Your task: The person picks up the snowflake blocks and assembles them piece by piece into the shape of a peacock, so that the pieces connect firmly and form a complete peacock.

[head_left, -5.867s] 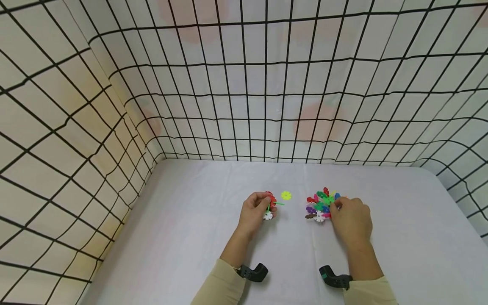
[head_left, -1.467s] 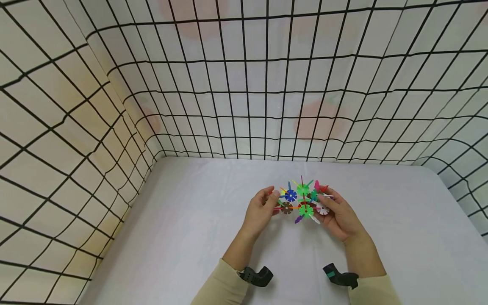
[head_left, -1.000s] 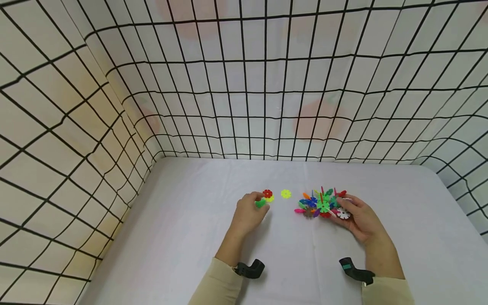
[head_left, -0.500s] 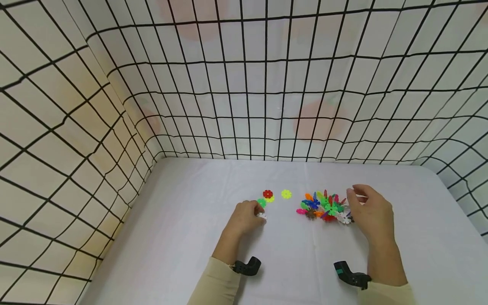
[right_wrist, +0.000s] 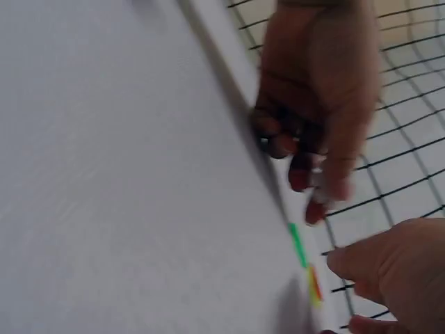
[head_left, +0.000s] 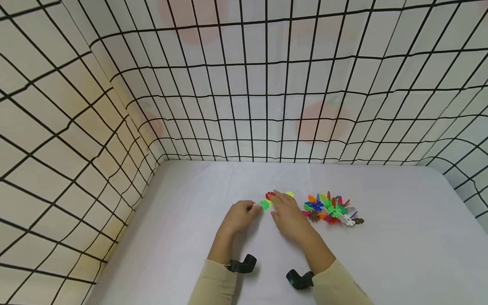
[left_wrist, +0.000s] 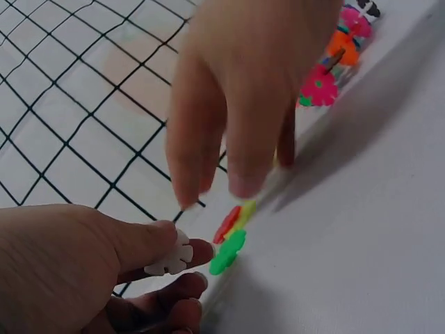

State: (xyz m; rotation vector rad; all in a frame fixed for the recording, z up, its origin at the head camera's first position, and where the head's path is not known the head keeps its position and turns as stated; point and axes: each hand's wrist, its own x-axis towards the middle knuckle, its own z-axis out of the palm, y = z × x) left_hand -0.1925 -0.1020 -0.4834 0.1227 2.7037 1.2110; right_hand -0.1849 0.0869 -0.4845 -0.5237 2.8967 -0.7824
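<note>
My left hand (head_left: 238,218) pinches a white flower-shaped plastic disc (left_wrist: 174,257) between thumb and index finger. Just beyond its fingertips lies a green notched disc (head_left: 264,205) on the table. A red disc (head_left: 269,195) overlaps a yellow disc (left_wrist: 245,211) behind the green one. My right hand (head_left: 291,218) reaches in over the red and yellow discs, its fingers loosely spread and pointing down with nothing between them. Partly hidden behind that hand is another yellow disc (head_left: 290,194).
A cluster of joined multicoloured discs (head_left: 331,211) rests to the right of the hands, with a brown disc (head_left: 358,221) at its right end. A white cloth covers the table (head_left: 183,220). Black netting (head_left: 244,106) surrounds its back and sides.
Both hands held the disc cluster; it now sits on the table at the right. My left hand has taken up the white disc. The right hand has swung left over the loose discs.
</note>
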